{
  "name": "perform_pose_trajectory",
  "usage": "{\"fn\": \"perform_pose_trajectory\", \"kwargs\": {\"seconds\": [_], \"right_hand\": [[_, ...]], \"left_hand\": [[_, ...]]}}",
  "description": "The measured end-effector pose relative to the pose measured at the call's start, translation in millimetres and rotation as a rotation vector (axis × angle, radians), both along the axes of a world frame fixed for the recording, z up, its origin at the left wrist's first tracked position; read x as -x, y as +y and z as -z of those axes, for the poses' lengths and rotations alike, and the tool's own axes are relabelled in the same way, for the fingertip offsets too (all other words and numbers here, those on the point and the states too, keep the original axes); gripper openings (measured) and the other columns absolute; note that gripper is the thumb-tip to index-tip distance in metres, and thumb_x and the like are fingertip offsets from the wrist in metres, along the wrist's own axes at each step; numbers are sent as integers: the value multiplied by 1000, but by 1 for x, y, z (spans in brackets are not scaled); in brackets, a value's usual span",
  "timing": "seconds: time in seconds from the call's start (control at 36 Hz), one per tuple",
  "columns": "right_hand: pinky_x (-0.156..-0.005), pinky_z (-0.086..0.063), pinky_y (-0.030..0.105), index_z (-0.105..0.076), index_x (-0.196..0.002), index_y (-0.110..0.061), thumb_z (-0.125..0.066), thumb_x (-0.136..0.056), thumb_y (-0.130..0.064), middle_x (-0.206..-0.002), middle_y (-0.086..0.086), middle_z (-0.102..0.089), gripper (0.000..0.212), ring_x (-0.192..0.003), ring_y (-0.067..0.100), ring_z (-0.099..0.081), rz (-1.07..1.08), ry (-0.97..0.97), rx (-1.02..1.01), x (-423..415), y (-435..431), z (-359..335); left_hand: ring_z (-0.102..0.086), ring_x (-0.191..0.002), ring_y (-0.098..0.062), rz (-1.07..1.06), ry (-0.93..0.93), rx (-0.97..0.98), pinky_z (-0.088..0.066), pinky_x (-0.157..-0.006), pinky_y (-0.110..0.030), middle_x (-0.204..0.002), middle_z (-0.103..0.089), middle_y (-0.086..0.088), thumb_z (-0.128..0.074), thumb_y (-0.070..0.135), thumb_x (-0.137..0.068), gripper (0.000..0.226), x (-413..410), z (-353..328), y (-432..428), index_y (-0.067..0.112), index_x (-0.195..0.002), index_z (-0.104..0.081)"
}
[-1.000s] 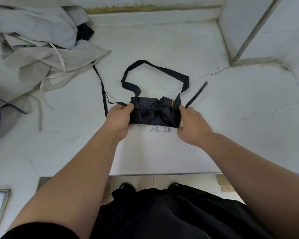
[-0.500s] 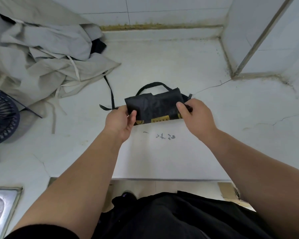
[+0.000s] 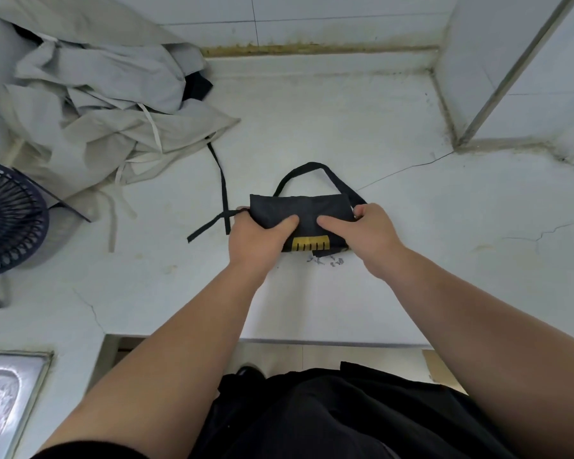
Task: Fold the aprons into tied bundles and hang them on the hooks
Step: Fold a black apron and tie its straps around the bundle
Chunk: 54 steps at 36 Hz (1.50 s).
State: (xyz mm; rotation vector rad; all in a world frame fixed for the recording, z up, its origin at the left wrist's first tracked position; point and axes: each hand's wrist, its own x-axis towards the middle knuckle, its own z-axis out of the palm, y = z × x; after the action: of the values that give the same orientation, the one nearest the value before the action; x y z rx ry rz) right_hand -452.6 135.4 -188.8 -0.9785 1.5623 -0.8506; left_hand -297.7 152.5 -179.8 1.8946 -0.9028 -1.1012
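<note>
You grip the folded black apron (image 3: 300, 207) at the centre of the frame, on the white table (image 3: 345, 127). Your left hand (image 3: 256, 240) clasps its left end and your right hand (image 3: 368, 233) its right end, both thumbs pressed on top. A yellow label (image 3: 310, 243) shows at its near edge, a strap loop (image 3: 309, 167) arcs out beyond it, and a loose tie (image 3: 221, 180) trails left. A heap of grey aprons (image 3: 106, 111) fills the upper left, a dark fan (image 3: 7, 220) sits at the left edge, and a steel sink (image 3: 4, 392) at lower left.
</note>
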Motion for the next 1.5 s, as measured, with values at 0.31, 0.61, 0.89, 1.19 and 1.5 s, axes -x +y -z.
{"fn": "perform_pose_trajectory", "kwargs": {"seconds": [0.31,0.61,0.89,1.19,1.5], "right_hand": [[-71,-43,27,-43,-107,-6,-72,-76,-10,-103,3,-46,42,-93,20,-51,-37,437,234,-12,3,-9],[-79,-46,35,-59,-104,2,-46,-96,-17,-98,20,-62,24,-89,32,-58,-314,413,257,-10,1,-37],[-86,-46,28,-42,-131,-14,-49,-97,-13,-113,3,-66,35,-99,21,-62,-148,345,336,-16,7,-18],[-79,-50,22,-67,-83,-20,-56,-94,-17,-77,-9,-66,17,-74,4,-62,-77,18,255,-27,2,-26],[-63,-40,17,-63,-74,-23,-50,-97,-18,-69,-8,-57,27,-66,5,-50,-292,5,150,-24,6,-26]], "left_hand": [[-60,-85,-19,304,-282,154,-41,-57,-16,-102,-55,-1,-74,6,-72,35,21,-6,6,25,-85,-47],[-53,-72,-10,432,-286,125,-38,-58,-16,-77,-56,10,-55,32,-94,16,13,-11,1,16,-91,-56],[-56,-61,0,262,-275,242,-47,-66,-20,-71,-62,16,-64,26,-89,9,8,-8,1,19,-88,-68],[-51,-88,8,281,-306,543,-33,-79,2,-94,-59,8,-58,8,-94,18,1,-8,4,7,-103,-73],[-57,-71,3,343,43,304,-47,-70,-23,-75,-66,11,-66,15,-89,22,-4,-7,8,33,-95,-56]]}}
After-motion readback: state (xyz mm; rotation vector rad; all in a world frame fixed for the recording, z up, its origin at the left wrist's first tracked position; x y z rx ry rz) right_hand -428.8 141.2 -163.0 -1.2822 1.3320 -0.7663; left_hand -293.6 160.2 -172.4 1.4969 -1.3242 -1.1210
